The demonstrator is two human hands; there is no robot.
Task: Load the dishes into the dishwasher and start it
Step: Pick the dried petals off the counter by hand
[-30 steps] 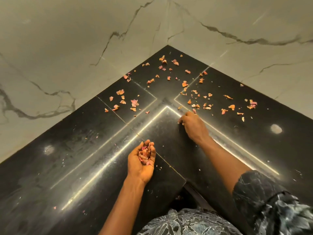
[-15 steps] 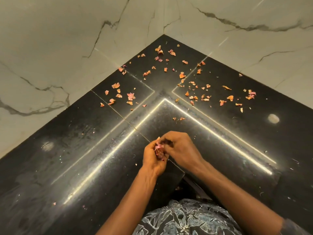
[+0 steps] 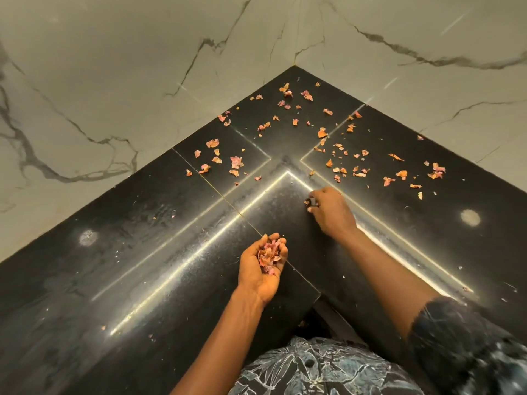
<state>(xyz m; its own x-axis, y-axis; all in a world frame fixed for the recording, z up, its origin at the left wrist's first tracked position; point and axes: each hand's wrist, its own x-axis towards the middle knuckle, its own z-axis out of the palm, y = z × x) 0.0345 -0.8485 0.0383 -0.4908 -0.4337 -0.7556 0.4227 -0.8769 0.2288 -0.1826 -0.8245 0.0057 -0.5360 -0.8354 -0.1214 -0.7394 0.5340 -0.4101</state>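
Black bench (image 3: 119, 212) meeting the wall corner (image 3: 295, 62). No dishes or dishwasher were in view, so the task's things could not be placed.

Well in front of the corner and slightly left, the left hand (image 3: 261, 273) lay palm up, its fingers (image 3: 282, 249) curled narrowly round a heap of petals (image 3: 269, 256). A tilt or a slackened cup would likely have spilled them back onto the bench.

Right of it and nearer the corner, the right hand (image 3: 332, 213) pressed narrowed fingers to the bench; whether they pinched anything could not be told.

Between hands and corner lay loose petals (image 3: 399, 173). Thin and dry-looking, they might have crumbled or slipped from a pinch, and a sweeping sleeve (image 3: 456, 337) could have scattered them.
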